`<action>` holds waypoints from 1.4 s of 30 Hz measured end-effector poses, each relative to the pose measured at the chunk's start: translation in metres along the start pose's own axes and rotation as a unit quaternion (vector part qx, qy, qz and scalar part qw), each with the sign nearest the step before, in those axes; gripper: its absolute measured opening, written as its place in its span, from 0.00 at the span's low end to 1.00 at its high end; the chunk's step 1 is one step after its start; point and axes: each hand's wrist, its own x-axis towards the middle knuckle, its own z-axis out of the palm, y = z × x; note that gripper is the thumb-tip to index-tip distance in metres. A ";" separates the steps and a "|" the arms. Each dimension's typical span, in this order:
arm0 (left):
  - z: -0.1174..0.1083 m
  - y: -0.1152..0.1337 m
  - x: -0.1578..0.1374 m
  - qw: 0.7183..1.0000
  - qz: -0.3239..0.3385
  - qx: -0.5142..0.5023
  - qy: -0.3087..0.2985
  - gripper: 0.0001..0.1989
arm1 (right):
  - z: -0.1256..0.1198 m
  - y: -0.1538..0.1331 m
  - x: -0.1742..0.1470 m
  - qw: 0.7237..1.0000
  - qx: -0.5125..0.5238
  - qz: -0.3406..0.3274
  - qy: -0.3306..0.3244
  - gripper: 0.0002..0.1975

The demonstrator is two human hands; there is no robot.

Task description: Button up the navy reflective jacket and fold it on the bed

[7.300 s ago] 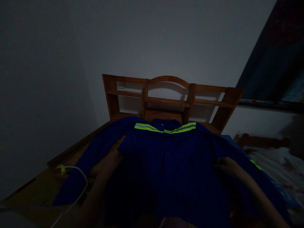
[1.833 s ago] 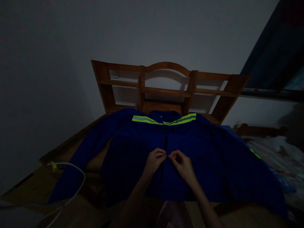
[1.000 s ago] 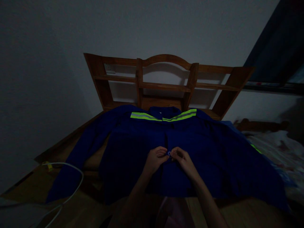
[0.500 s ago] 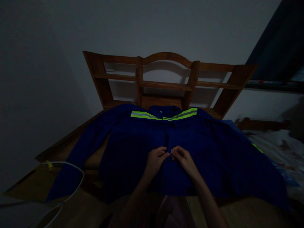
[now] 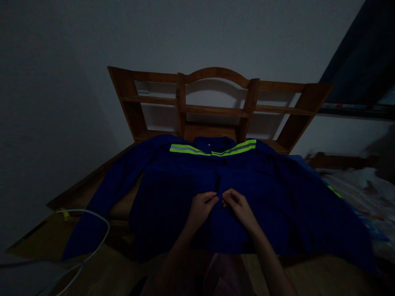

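Note:
A dark blue work jacket point(image 5: 262, 197) with yellow-green and grey reflective strips lies spread out, front up, its collar at the far side and its sleeves out to both sides. At the middle of its front opening, my left hand point(image 5: 202, 204) pinches the cloth edge between thumb and fingers. Just right of it, my right hand point(image 5: 237, 204) pinches the other side of the front placket. The fingertips of the two hands are a small gap apart. Whether a button lies between them is too dark to tell.
Behind the jacket stands a wooden shelf point(image 5: 217, 110) against the wall. A white cable point(image 5: 106, 234) loops at the left over a sleeve. Crumpled pale bedding or plastic point(image 5: 361, 185) lies at the right, below a dark curtain point(image 5: 358, 61).
My left fingertips have drawn slightly left, away from the right ones. The jacket and my right hand stay almost in place.

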 end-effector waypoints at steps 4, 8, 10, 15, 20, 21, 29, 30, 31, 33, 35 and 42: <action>0.001 0.000 0.000 1.000 -0.012 -0.013 0.008 0.10 | -0.001 -0.002 -0.001 1.000 -0.003 0.003 0.002 0.15; 0.002 -0.001 0.000 1.000 -0.018 -0.022 0.010 0.09 | -0.001 -0.001 0.000 1.000 -0.003 0.003 0.001 0.14; 0.002 -0.001 0.000 0.999 -0.016 -0.024 0.014 0.09 | -0.001 -0.001 0.000 1.000 -0.005 0.001 0.002 0.14; 0.003 -0.001 0.000 0.999 -0.013 -0.028 0.013 0.09 | 0.000 -0.003 0.000 1.000 -0.009 0.006 0.005 0.15; 0.003 -0.002 0.000 0.999 -0.019 -0.025 0.017 0.09 | 0.000 0.000 0.000 1.000 0.009 0.005 0.001 0.13; 0.003 -0.002 0.000 0.999 -0.018 -0.025 0.017 0.09 | 0.000 0.000 0.000 1.000 0.010 0.006 0.001 0.13; 0.003 -0.004 0.000 1.000 -0.020 -0.018 0.013 0.09 | 0.001 -0.002 0.000 1.000 -0.003 0.002 0.005 0.15; 0.003 -0.004 0.000 1.000 -0.017 -0.017 0.011 0.09 | 0.001 -0.002 0.000 1.000 -0.003 0.002 0.006 0.15; 0.003 -0.003 0.000 1.000 -0.013 -0.016 0.010 0.10 | 0.000 -0.002 0.000 1.000 -0.003 0.002 0.008 0.15; 0.002 -0.001 0.000 1.000 -0.002 -0.010 0.008 0.10 | 0.000 -0.002 0.000 1.000 -0.002 0.002 0.008 0.15; 0.000 0.002 0.000 1.000 0.008 -0.001 0.005 0.11 | 0.000 -0.003 0.000 1.000 -0.002 0.000 0.006 0.14; 0.001 0.005 -0.002 1.000 0.007 0.016 0.001 0.14 | 0.001 -0.003 0.000 1.000 -0.012 0.001 0.004 0.15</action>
